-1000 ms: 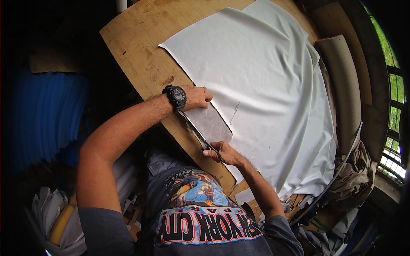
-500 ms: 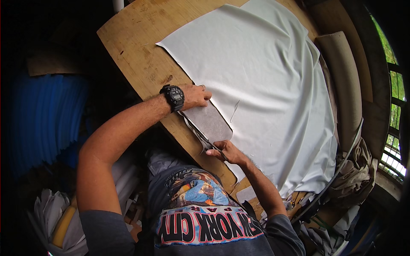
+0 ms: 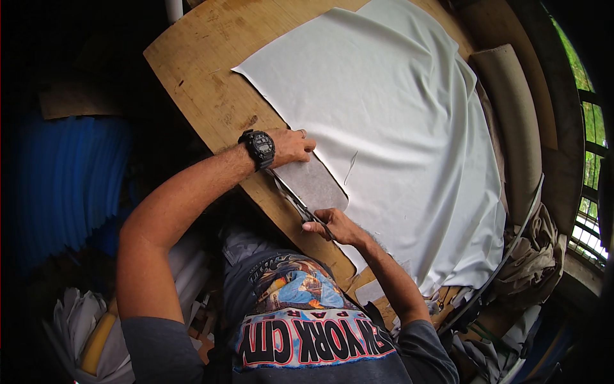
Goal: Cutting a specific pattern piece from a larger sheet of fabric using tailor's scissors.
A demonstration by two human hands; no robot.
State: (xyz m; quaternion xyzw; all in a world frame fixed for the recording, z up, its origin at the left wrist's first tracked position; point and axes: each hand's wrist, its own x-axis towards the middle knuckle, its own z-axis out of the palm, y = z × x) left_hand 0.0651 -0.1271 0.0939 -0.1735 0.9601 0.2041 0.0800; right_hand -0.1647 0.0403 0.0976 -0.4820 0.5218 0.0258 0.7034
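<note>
A large white cloth (image 3: 384, 121) lies in loose folds over a wooden table. On its near edge rests a grey rounded strip (image 3: 313, 183), looking like a stiff fabric or card pattern. My left hand (image 3: 292, 145), with a black watch at the wrist, grips the strip's far end with bent fingers; its thumb is hidden. My right hand (image 3: 339, 225) is closed round the handles of a pair of scissors (image 3: 306, 210). Their blades run along the strip's left edge, where a thin offcut of cloth hangs. How far the blades are apart is hard to see.
Bare wood of the table (image 3: 198, 70) shows at the left. A beige roll (image 3: 510, 109) lies along the right side, with crumpled brown cloth (image 3: 532, 256) below it. Blue folded sheeting (image 3: 70, 185) stands at far left. A loose thread (image 3: 351, 168) lies on the white cloth.
My right hand and the scissors have shifted slightly up and left along the strip's edge. My left hand stays at the same place on the strip.
</note>
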